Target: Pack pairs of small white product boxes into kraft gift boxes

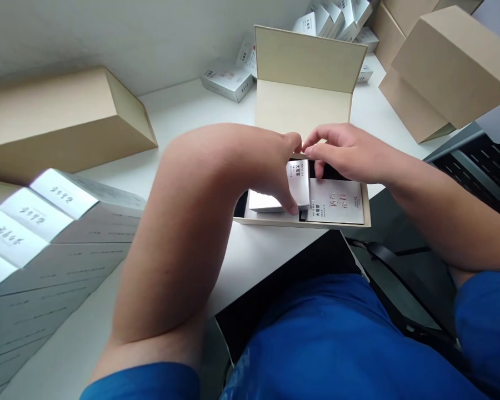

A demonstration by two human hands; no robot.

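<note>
Blue sleeves nearest; left hand (270,166) closed grip on glossy white carton (299,186) inside shallow beige tray (275,220) overhanging the bench (183,116) edge, right hand (341,153) fingers curled on its top, hinged lid (306,83) upright behind.

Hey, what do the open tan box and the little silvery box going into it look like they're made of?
The open tan box looks like rigid matte paperboard: flat, dull kraft-coloured panels with crisp folded edges. The little silvery box, held by the left hand beside the right hand, seems to be thin printed card with a satin, slightly metallic sheen.
</note>
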